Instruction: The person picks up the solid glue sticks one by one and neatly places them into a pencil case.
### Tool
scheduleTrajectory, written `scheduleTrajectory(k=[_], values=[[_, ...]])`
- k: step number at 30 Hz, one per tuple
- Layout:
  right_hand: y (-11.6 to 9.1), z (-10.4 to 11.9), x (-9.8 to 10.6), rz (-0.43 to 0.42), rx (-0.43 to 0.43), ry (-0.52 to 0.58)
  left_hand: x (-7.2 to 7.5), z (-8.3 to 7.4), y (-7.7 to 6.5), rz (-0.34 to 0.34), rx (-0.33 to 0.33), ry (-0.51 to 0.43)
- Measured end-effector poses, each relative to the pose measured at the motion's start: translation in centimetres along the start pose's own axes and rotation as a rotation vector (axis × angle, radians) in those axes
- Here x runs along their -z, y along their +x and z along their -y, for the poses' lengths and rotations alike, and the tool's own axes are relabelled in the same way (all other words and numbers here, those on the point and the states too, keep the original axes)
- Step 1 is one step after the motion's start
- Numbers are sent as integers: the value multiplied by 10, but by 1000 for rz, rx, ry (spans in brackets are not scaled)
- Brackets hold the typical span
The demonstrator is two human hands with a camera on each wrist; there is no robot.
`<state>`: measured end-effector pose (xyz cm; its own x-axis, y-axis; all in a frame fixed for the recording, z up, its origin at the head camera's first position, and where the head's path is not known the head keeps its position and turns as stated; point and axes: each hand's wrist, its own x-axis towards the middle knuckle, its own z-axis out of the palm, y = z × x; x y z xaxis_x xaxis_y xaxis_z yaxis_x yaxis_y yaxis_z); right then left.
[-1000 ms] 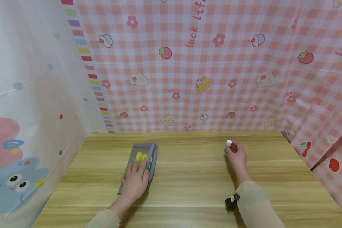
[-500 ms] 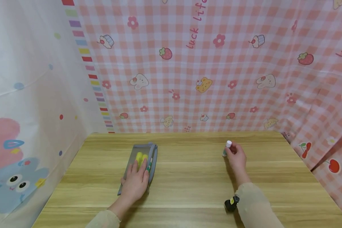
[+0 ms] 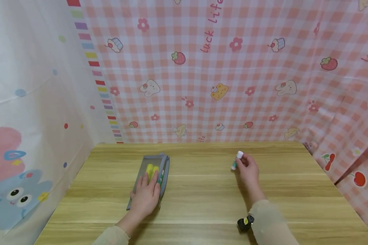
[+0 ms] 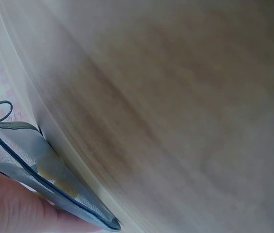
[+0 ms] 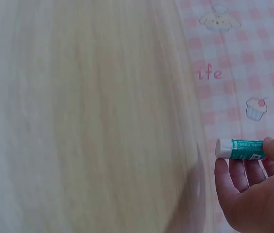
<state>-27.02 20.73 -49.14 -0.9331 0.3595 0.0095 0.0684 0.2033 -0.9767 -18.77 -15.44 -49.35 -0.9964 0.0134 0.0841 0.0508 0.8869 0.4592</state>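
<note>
On the left of the table in the head view lies a grey mesh pencil case (image 3: 153, 159), its zipped edge facing right. My left hand (image 3: 145, 197) rests on it with the fingers extended. Two yellow cylindrical things (image 3: 149, 169) and something green and white show through the mesh. Between thumb and fingers, my right hand (image 3: 249, 173) pinches a glue stick (image 3: 234, 164) with a white end and a green label, held tilted over the table. The right wrist view shows that glue stick (image 5: 246, 149) close up. A loop (image 4: 0, 111) stands out from the case's end in the left wrist view.
The wood-grain table (image 3: 196, 200) ends at a pink checked cloth (image 3: 202, 112) behind. A white printed cloth (image 3: 40, 112) hangs at the left. A small black device (image 3: 244, 223) sits at the right sleeve's cuff.
My right hand has moved left with the glue stick, which now shows more of its green body. My left hand and the pencil case stay in place.
</note>
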Motion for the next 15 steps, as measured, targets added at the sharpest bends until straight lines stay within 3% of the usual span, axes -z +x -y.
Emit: scheduleTrajectory(k=[15], values=[[-21, 12, -37, 77, 27, 125, -1, 0, 0, 5, -1, -14]])
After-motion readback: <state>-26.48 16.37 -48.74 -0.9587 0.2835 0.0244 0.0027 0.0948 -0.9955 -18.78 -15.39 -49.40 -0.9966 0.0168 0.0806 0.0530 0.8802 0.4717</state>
